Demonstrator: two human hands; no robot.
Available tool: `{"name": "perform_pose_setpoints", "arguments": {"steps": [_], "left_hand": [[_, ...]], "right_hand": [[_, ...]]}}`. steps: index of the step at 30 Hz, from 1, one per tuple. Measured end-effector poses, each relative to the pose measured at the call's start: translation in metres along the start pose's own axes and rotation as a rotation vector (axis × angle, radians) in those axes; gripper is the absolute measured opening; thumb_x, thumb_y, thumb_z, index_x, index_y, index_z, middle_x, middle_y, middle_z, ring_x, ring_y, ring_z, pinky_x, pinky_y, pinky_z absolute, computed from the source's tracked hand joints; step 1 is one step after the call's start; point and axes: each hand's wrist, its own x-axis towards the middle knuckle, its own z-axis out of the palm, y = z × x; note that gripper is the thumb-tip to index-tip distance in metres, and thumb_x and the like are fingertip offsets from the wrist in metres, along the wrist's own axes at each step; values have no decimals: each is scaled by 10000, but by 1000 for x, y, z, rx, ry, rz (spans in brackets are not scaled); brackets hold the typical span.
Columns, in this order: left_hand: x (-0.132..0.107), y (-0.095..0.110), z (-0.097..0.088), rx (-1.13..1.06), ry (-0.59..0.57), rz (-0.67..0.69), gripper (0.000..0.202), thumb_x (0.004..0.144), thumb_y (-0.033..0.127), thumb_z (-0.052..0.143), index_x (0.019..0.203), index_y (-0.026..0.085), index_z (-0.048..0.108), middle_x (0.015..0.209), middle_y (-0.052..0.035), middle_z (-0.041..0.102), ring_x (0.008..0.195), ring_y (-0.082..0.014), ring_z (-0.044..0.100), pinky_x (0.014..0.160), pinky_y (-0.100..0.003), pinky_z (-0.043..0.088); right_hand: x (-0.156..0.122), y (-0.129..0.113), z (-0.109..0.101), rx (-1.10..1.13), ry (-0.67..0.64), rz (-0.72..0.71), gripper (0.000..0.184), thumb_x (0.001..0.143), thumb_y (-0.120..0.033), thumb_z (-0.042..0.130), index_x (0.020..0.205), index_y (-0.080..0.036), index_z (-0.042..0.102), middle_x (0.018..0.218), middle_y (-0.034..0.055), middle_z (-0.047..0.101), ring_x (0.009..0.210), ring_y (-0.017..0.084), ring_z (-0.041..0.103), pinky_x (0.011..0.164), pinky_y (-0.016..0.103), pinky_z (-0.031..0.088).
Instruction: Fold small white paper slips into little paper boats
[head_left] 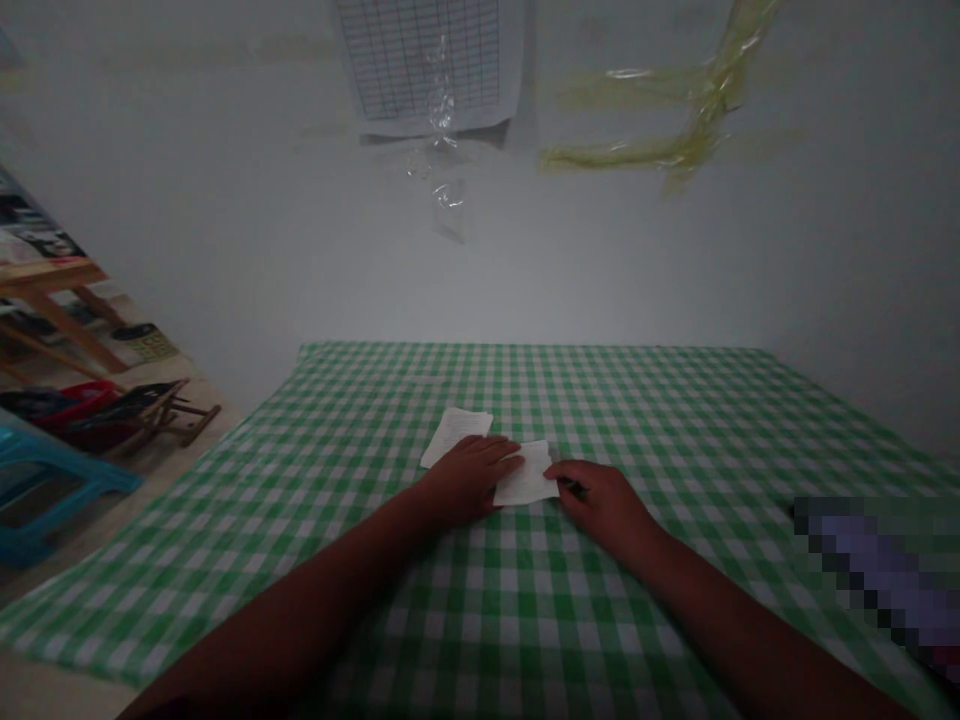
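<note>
Two small white paper slips lie on a green-and-white checked tablecloth (675, 420). My left hand (469, 475) rests flat with fingers stretched out, its fingertips on the left edge of the nearer slip (529, 475). The farther slip (454, 432) sits just beyond that hand. My right hand (600, 500) lies at the nearer slip's right edge, fingers curled with the tips pressed against the paper's edge.
A white wall rises behind the table, with a taped grid sheet (431, 60) and yellowish tape (675, 130). A blurred-out object (885, 570) lies at the table's right. Left of the table stand a blue stool (52, 480) and wooden furniture (60, 300).
</note>
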Motion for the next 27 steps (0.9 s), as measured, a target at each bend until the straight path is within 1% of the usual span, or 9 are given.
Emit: {"name": "perform_pose_setpoints", "arguments": {"steps": [2, 5, 8, 12, 17, 19, 22, 25, 27], "left_hand": [[-3, -7, 3, -4, -11, -40, 475, 869, 288, 649, 1319, 169, 553, 1466, -116, 498, 1354, -291, 451, 1138, -495, 358], [-4, -10, 4, -9, -15, -98, 456, 918, 351, 592, 1333, 168, 545, 1449, -119, 516, 1344, -287, 463, 1120, -492, 380], [-2, -10, 2, -11, -7, -150, 449, 953, 390, 537, 1341, 164, 532, 1427, -124, 535, 1319, -273, 491, 1090, -482, 412], [-3, -13, -3, -1, -22, -203, 444, 960, 382, 512, 1336, 146, 532, 1433, -134, 526, 1315, -273, 497, 1092, -476, 407], [-6, -21, -2, 18, -24, -296, 456, 947, 365, 523, 1338, 131, 538, 1433, -151, 523, 1322, -287, 493, 1095, -474, 402], [-6, -23, -2, 25, -21, -310, 441, 943, 352, 527, 1322, 128, 552, 1413, -153, 541, 1305, -292, 509, 1090, -480, 407], [-6, -21, -3, 23, 17, -247, 456, 927, 315, 550, 1338, 116, 532, 1409, -163, 540, 1303, -292, 505, 1107, -498, 391], [-6, -13, -4, -25, 38, -70, 517, 902, 264, 587, 1389, 127, 481, 1468, -157, 481, 1354, -275, 451, 1132, -476, 373], [-6, -7, -5, -60, 17, 43, 546, 897, 252, 596, 1413, 141, 461, 1513, -155, 428, 1391, -278, 409, 1148, -477, 355]], "right_hand": [[1, 2, -3, -12, -37, 4, 271, 817, -107, 544, 1002, -214, 710, 1002, 66, 749, 884, 212, 700, 826, 381, 541], [1, 3, -8, -35, -72, 9, 293, 793, -90, 565, 1020, -217, 698, 1029, 62, 739, 894, 203, 692, 817, 363, 537], [2, 3, -14, -63, -92, 0, 306, 766, -79, 590, 1015, -227, 690, 1032, 56, 731, 898, 202, 684, 814, 361, 531], [3, 1, -20, -91, -140, -23, 270, 769, -89, 612, 985, -235, 683, 1026, 52, 724, 893, 207, 677, 810, 367, 523], [4, 2, -25, -68, -168, -10, 272, 779, -118, 635, 1018, -243, 675, 1069, 52, 715, 912, 211, 668, 834, 380, 514], [4, 3, -28, -62, -182, -15, 261, 788, -128, 635, 1025, -232, 667, 1069, 58, 711, 909, 212, 666, 828, 379, 514], [5, 2, -32, -57, -207, -41, 218, 802, -124, 622, 993, -221, 662, 1020, 53, 710, 875, 205, 661, 797, 362, 513], [7, 1, -35, -44, -225, -39, 163, 809, -127, 615, 934, -220, 662, 957, 36, 711, 824, 189, 656, 768, 341, 512], [7, 1, -37, -10, -236, -30, 124, 816, -138, 613, 899, -218, 660, 932, 30, 713, 810, 185, 658, 767, 335, 516]]}}
